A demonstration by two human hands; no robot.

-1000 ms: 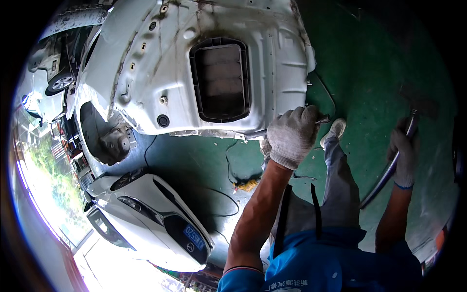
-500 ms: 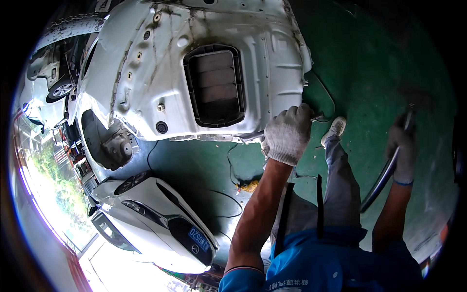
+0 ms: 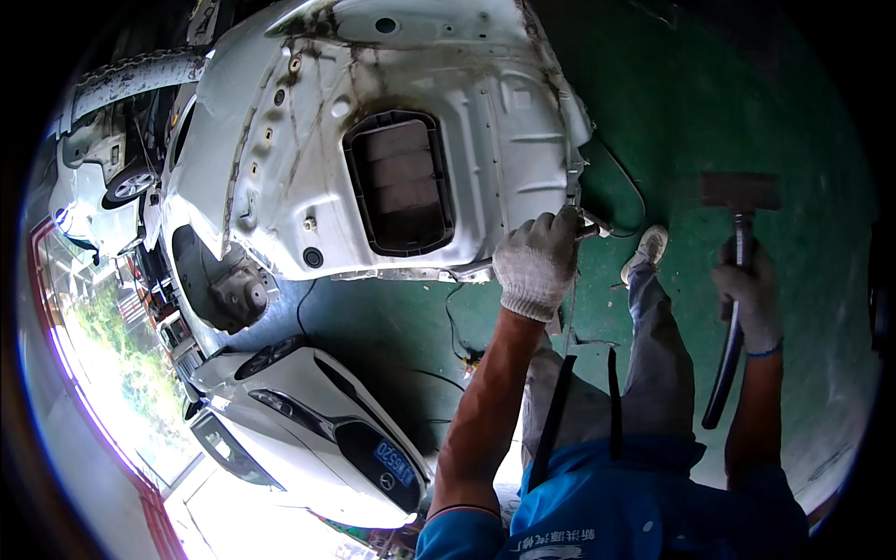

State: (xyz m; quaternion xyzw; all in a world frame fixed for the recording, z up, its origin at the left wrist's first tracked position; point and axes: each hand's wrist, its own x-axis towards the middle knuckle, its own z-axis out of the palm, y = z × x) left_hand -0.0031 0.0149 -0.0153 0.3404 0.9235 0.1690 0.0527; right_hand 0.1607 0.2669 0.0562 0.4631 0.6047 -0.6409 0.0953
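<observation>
Gloved left hand (image 3: 537,264) curled into a fist, bare left forearm (image 3: 483,401) stretched forward; gloved right hand (image 3: 752,297) clenched well apart, bare right forearm (image 3: 756,411) pointing ahead

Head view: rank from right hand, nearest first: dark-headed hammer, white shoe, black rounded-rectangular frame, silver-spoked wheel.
1. Dark-headed hammer: in the right hand.
2. White shoe: left, on green floor.
3. Black rounded-rectangular frame: farther left, in white car body.
4. Silver-spoked wheel: far left.
</observation>
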